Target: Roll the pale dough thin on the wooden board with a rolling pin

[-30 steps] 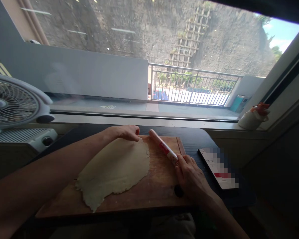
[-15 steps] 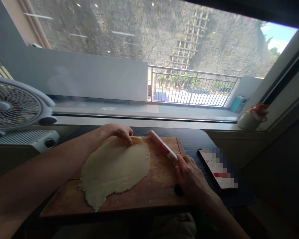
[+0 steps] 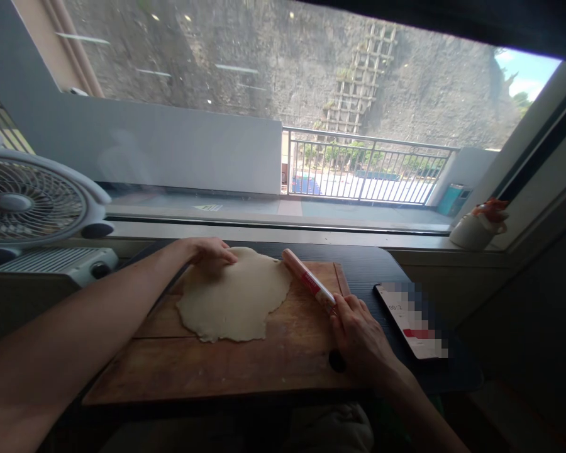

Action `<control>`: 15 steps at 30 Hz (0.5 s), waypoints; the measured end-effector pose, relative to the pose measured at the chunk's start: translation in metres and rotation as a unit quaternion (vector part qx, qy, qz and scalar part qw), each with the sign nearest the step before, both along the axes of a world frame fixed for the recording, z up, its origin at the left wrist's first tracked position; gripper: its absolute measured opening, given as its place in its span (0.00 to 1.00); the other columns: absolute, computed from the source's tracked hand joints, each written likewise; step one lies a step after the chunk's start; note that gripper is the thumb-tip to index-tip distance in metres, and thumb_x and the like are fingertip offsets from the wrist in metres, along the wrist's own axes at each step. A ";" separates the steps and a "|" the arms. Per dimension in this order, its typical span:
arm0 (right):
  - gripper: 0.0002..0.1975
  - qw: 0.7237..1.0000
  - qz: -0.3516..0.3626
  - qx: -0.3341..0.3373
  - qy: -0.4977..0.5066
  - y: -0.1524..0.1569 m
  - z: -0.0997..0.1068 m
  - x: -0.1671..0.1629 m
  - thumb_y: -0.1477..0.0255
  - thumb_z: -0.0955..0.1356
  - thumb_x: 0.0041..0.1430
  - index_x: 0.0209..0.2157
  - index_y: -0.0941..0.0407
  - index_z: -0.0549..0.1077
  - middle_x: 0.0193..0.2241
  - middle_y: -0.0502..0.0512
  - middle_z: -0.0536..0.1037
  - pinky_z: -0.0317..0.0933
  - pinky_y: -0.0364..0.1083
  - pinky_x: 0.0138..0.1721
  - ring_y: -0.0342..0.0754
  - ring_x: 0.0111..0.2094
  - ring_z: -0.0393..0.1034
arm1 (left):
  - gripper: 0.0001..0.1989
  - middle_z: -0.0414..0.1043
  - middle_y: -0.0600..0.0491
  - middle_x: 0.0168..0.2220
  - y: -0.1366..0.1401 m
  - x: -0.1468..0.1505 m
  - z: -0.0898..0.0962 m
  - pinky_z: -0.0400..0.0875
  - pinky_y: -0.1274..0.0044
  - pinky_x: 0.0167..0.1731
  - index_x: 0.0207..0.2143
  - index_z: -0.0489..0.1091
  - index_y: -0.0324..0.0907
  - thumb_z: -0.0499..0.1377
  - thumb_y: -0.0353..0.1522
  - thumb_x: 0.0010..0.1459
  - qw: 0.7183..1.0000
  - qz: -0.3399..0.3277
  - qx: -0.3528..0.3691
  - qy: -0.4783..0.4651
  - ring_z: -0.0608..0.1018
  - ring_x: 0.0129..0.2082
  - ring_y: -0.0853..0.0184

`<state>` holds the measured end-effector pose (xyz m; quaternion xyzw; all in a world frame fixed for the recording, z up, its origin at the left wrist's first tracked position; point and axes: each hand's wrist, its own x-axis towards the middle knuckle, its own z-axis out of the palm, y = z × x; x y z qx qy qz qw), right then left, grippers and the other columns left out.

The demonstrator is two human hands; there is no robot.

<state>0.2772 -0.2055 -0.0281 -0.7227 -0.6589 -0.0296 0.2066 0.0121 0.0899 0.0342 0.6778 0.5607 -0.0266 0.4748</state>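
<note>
A thin, ragged-edged sheet of dough [image 3: 238, 296] lies on a wooden cutting board [image 3: 193, 368], its far part reaching the board's back edge. My left hand [image 3: 210, 251] is at the dough's far left edge, fingers closed on it, partly hidden by the hand itself. To the right, my right hand [image 3: 358, 327] is wrapped round the near end of a slim pale pink cylinder with a red label [image 3: 309, 280]. This cylinder slants over the board's right side, its far end close to the dough's right edge.
A phone [image 3: 412, 321] lies on the dark table [image 3: 372, 261] right of the board. At the left stands a white fan [image 3: 33, 201] by a grey box-shaped appliance [image 3: 70, 264]. A white pot with an orange figure [image 3: 478, 226] sits on the sill below the window.
The dough sheet has turned and shifted away from me and to the right, baring more of the near board. My left hand has moved slightly left. My right hand and the cylinder stay put.
</note>
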 end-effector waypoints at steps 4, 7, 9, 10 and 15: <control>0.17 1.000 0.005 0.005 0.018 -0.001 0.001 0.000 0.72 0.58 0.63 0.53 0.56 0.64 0.42 0.59 0.69 0.59 0.48 0.44 0.51 0.43 0.63 | 0.24 0.78 0.47 0.36 -0.036 -0.027 -0.008 0.75 0.74 0.25 0.33 0.73 0.42 0.69 0.41 0.31 0.994 -0.002 -0.079 -0.072 0.79 0.32 0.58; 0.16 0.998 0.032 -0.007 0.054 -0.002 0.002 0.006 0.71 0.57 0.64 0.51 0.55 0.65 0.42 0.58 0.69 0.60 0.48 0.43 0.50 0.42 0.64 | 0.24 0.78 0.48 0.38 -0.081 -0.038 -0.018 0.75 0.76 0.29 0.35 0.74 0.42 0.68 0.45 0.34 0.987 -0.003 -0.066 -0.147 0.79 0.35 0.58; 0.15 0.995 0.060 -0.017 0.076 0.001 0.005 0.012 0.70 0.57 0.64 0.51 0.54 0.65 0.43 0.57 0.69 0.60 0.47 0.41 0.49 0.41 0.65 | 0.24 0.78 0.50 0.37 -0.104 -0.044 -0.025 0.74 0.77 0.30 0.36 0.74 0.43 0.66 0.47 0.37 0.986 0.005 -0.022 -0.165 0.79 0.36 0.59; 0.15 0.994 0.076 -0.018 0.082 0.003 0.006 0.015 0.70 0.58 0.64 0.51 0.53 0.65 0.43 0.56 0.69 0.60 0.46 0.41 0.49 0.41 0.65 | 0.24 0.78 0.51 0.37 -0.111 -0.047 -0.027 0.74 0.78 0.30 0.35 0.74 0.43 0.65 0.48 0.38 0.987 0.008 0.010 -0.158 0.79 0.36 0.59; 0.13 0.986 0.151 -0.012 0.070 0.017 0.017 0.020 0.70 0.58 0.64 0.47 0.52 0.67 0.40 0.54 0.69 0.59 0.46 0.41 0.48 0.40 0.64 | 0.16 0.76 0.51 0.26 -0.104 -0.059 -0.014 0.69 0.76 0.22 0.31 0.73 0.42 0.61 0.43 0.43 0.982 0.012 0.171 0.080 0.78 0.27 0.59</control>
